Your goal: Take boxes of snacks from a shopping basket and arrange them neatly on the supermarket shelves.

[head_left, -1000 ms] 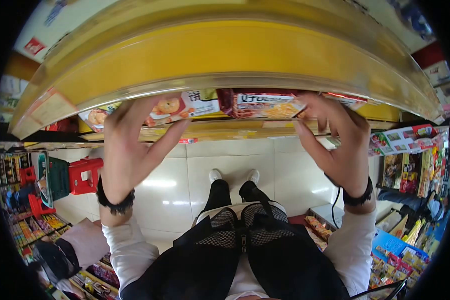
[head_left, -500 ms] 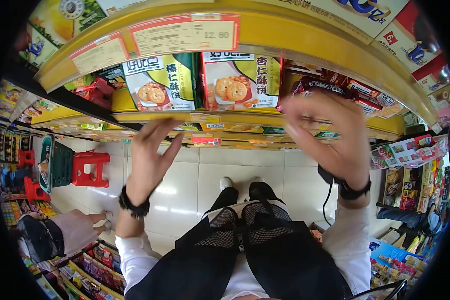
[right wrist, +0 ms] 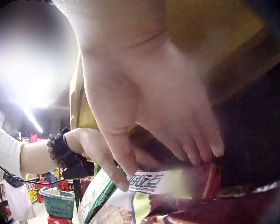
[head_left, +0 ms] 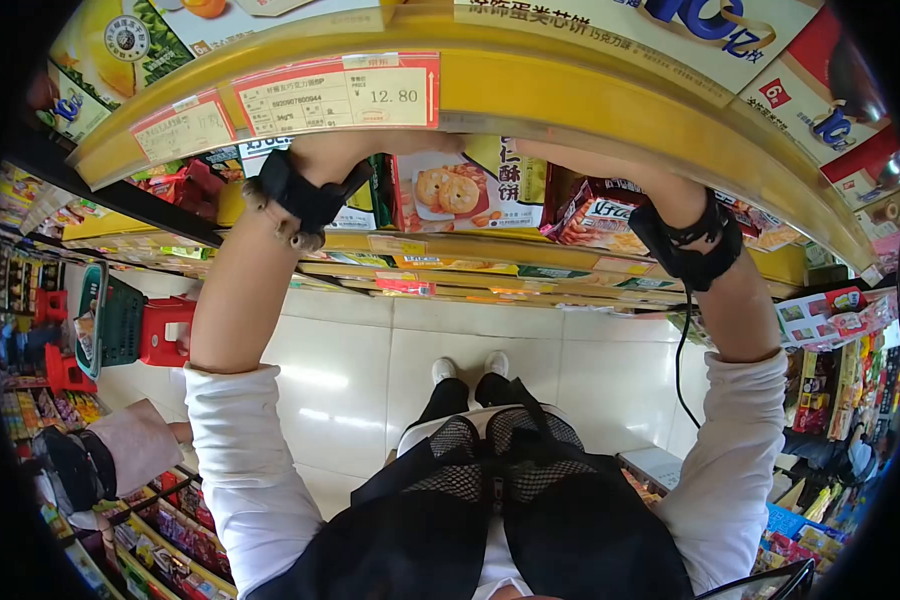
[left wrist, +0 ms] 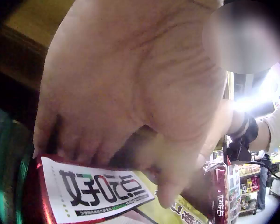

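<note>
A biscuit packet with round nut biscuits on its front stands upright on the yellow shelf. My left hand reaches in under the shelf above. In the left wrist view its fingers lie over the packet's red top edge, with the thumb down the front. From the other side my right hand holds the same top edge; the right wrist view shows its fingers behind and thumb in front. A green-edged packet stands close on the left, and dark red packets lie on the right.
The upper shelf's yellow edge runs above both wrists and bears a price label. Boxes stand on that upper shelf. A green basket and a red stool are on the left, near another person.
Both hands have gone from in front of the shelf edge into the shelf and onto the packet's top. Earlier the view was tilted, then the price labels and packets came into sight.
</note>
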`<move>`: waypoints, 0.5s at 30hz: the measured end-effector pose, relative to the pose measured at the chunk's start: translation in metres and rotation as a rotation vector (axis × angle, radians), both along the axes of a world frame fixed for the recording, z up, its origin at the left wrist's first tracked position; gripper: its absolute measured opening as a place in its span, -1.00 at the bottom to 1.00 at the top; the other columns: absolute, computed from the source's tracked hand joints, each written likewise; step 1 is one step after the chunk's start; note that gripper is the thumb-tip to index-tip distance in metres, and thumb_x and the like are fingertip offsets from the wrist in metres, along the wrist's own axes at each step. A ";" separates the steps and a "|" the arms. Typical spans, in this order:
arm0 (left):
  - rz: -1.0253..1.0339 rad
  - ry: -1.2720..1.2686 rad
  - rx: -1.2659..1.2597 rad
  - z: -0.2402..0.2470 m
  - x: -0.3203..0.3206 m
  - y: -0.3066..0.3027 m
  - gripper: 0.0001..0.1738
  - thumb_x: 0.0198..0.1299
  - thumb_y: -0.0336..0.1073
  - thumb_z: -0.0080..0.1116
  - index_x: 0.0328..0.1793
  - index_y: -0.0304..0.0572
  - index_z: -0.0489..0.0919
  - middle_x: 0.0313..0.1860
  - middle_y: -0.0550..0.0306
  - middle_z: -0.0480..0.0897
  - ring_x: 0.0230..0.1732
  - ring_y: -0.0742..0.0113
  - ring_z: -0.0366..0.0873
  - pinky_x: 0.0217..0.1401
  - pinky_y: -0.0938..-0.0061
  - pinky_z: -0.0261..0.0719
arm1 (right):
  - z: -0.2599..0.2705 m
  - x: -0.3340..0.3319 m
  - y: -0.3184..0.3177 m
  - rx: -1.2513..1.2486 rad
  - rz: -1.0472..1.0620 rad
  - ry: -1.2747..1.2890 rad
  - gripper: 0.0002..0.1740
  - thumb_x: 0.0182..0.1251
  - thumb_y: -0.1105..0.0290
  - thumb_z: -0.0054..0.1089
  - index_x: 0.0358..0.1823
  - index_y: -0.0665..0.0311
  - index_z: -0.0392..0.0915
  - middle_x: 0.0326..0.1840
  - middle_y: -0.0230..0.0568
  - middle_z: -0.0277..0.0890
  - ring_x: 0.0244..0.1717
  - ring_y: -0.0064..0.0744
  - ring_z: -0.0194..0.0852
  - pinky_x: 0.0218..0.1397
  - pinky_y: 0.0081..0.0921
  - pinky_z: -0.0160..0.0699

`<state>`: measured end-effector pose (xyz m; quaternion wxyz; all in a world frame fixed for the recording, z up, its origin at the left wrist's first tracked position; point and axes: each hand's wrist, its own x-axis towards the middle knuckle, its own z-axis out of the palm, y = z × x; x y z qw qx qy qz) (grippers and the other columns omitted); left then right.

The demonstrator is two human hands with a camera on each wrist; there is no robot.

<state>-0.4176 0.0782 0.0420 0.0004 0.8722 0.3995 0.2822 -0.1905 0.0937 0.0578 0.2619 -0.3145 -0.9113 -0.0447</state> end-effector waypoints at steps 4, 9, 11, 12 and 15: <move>0.007 0.005 -0.011 -0.001 -0.001 -0.001 -0.65 -0.06 -0.27 0.25 -0.11 -0.15 0.52 -0.21 0.04 0.55 -0.20 0.12 0.51 -0.19 0.37 0.47 | -0.001 0.002 0.015 -0.067 -0.012 -0.051 -0.68 0.01 0.27 0.09 -0.23 0.33 0.46 -0.40 -0.04 0.47 -0.35 -0.07 0.43 -0.23 -0.30 0.42; 0.015 0.010 -0.024 -0.001 -0.001 -0.004 -0.65 -0.06 -0.27 0.25 -0.11 -0.14 0.52 -0.21 0.05 0.55 -0.21 0.13 0.51 -0.19 0.36 0.47 | -0.002 0.020 0.008 -0.151 -0.025 -0.115 -0.64 0.00 0.26 0.10 -0.19 0.31 0.45 -0.37 -0.03 0.47 -0.33 -0.07 0.43 -0.21 -0.30 0.41; 0.030 0.015 -0.020 -0.001 -0.002 -0.007 -0.65 -0.06 -0.27 0.25 -0.11 -0.14 0.52 -0.21 0.05 0.55 -0.21 0.13 0.51 -0.19 0.36 0.46 | 0.000 0.010 0.010 -0.173 -0.020 -0.140 -0.63 0.00 0.25 0.10 -0.17 0.31 0.44 -0.36 -0.03 0.47 -0.32 -0.07 0.42 -0.21 -0.30 0.41; 0.037 0.017 -0.018 -0.001 -0.002 -0.008 -0.65 -0.06 -0.26 0.25 -0.11 -0.14 0.52 -0.21 0.05 0.56 -0.21 0.13 0.51 -0.19 0.36 0.46 | 0.001 0.006 0.012 -0.185 -0.017 -0.152 -0.63 0.00 0.25 0.10 -0.16 0.30 0.43 -0.36 -0.03 0.47 -0.32 -0.06 0.42 -0.20 -0.31 0.41; 0.041 0.018 -0.023 -0.001 -0.004 -0.012 -0.65 -0.06 -0.26 0.25 -0.11 -0.14 0.52 -0.21 0.06 0.56 -0.21 0.13 0.51 -0.18 0.36 0.46 | 0.001 0.018 0.003 -0.231 -0.027 -0.193 -0.60 0.00 0.24 0.11 -0.14 0.30 0.42 -0.34 -0.03 0.47 -0.30 -0.06 0.42 -0.19 -0.31 0.40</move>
